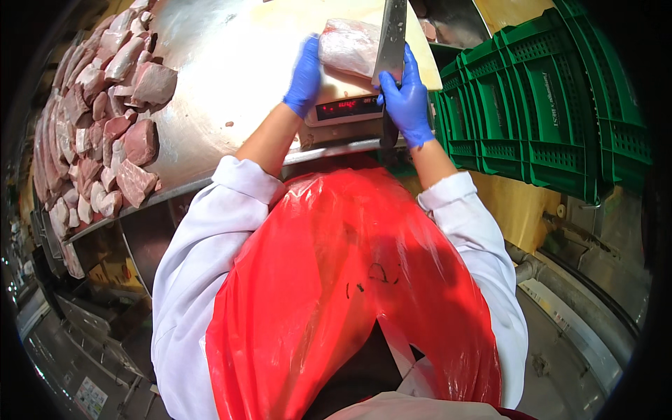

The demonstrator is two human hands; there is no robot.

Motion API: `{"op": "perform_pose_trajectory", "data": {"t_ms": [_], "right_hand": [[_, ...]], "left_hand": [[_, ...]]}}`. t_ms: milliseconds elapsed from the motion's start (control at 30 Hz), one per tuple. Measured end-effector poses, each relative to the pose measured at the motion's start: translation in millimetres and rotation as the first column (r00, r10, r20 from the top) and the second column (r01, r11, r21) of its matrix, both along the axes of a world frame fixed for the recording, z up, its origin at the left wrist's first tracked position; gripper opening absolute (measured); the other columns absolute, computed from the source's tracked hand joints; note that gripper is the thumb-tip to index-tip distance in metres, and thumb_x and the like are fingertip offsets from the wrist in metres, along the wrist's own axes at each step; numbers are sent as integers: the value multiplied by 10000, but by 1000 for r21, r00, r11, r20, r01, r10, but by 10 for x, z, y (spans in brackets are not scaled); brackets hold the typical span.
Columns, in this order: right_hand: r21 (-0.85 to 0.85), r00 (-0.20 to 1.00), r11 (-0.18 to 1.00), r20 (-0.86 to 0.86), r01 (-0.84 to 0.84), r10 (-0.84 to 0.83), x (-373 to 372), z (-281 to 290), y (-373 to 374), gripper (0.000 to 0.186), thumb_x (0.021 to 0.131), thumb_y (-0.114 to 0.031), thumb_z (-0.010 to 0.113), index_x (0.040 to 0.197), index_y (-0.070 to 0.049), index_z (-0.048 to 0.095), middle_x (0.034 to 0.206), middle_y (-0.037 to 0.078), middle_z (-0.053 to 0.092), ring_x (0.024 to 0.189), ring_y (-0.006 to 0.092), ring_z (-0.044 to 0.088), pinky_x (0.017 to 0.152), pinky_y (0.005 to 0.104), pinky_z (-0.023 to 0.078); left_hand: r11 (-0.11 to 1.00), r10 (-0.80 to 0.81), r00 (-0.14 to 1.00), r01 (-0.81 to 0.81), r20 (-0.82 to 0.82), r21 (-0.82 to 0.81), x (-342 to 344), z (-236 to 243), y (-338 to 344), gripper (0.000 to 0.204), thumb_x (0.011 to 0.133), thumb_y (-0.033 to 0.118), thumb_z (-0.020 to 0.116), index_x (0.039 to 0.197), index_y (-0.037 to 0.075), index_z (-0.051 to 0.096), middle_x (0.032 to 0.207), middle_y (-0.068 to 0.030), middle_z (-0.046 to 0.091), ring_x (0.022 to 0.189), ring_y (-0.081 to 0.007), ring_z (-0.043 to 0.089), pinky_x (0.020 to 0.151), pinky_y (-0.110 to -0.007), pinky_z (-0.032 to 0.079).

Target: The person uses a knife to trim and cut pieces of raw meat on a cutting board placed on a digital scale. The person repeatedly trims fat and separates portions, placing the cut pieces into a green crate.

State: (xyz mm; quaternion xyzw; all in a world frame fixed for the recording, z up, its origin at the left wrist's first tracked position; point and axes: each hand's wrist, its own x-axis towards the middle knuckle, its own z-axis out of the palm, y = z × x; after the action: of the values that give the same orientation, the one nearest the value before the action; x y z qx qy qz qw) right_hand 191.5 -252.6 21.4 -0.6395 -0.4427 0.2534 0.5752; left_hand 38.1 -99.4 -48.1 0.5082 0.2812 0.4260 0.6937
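A pale piece of raw meat (350, 47) lies on the white surface above a scale with a lit red display (346, 106). My left hand (305, 78), in a blue glove, rests along the meat's left side with its fingers stretched out; its thumb is hard to make out. My right hand (408, 105), also gloved in blue, grips a broad-bladed knife (393, 36) near where the blade meets the dark handle. The blade points away from me and passes over the meat's right end, while the right fingers reach up beyond it.
Many cut pieces of meat (115, 112) are spread over the left side of the metal table (210, 91). Green perforated crates (518, 98) stand to the right. The table's front edge runs just before my red apron (350, 280). A pipe (560, 287) lies low at the right.
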Motion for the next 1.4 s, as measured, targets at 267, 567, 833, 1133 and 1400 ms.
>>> {"op": "perform_pose_trajectory", "data": {"t_ms": [267, 567, 833, 1133, 1400], "right_hand": [[-141, 663, 990, 742, 7, 101, -8, 214, 76, 678, 989, -196, 580, 1609, -270, 317, 920, 188, 738, 672, 364, 706, 624, 478, 576], [-444, 312, 896, 851, -3, 423, -177, 285, -384, 835, 872, -32, 562, 1624, -271, 291, 731, 117, 626, 574, 302, 667, 501, 459, 547], [-529, 406, 846, 759, -72, 509, 492, 479, -1516, 839, 888, -39, 598, 1630, -276, 284, 739, 149, 616, 570, 350, 628, 533, 450, 508], [-273, 781, 961, 608, 40, 140, 36, 374, -763, 684, 981, -123, 547, 1617, -226, 317, 778, 216, 660, 637, 398, 660, 578, 482, 501], [-217, 630, 945, 777, 246, 14, -750, 236, 298, 723, 959, -105, 532, 1628, -147, 259, 660, 209, 646, 566, 409, 653, 553, 514, 536]], "left_hand": [[955, 293, 950, -297, 111, 20, -619, 54, -196, 624, 1126, 451, 299, 1598, 44, 272, 1651, -145, 280, 1537, -264, 246, 1274, -400, 148], [823, 483, 876, -451, -6, 344, -818, 512, -271, 522, 1132, 406, 305, 1451, 20, 452, 1468, -144, 498, 1358, -270, 490, 1133, -436, 372], [757, 565, 794, -390, -225, 524, -548, 483, -342, 329, 952, 156, 699, 1237, 27, 594, 1147, -108, 652, 1051, -215, 622, 907, -343, 500], [493, 534, 569, 391, -625, 777, -474, 500, -284, 220, 800, 274, 751, 1004, 196, 724, 930, -87, 640, 920, -306, 608, 812, -449, 461], [615, 319, 807, 222, -496, 757, -1052, 536, 301, 248, 819, 224, 768, 991, 59, 700, 889, -114, 667, 828, -297, 656, 760, -416, 513]]}}
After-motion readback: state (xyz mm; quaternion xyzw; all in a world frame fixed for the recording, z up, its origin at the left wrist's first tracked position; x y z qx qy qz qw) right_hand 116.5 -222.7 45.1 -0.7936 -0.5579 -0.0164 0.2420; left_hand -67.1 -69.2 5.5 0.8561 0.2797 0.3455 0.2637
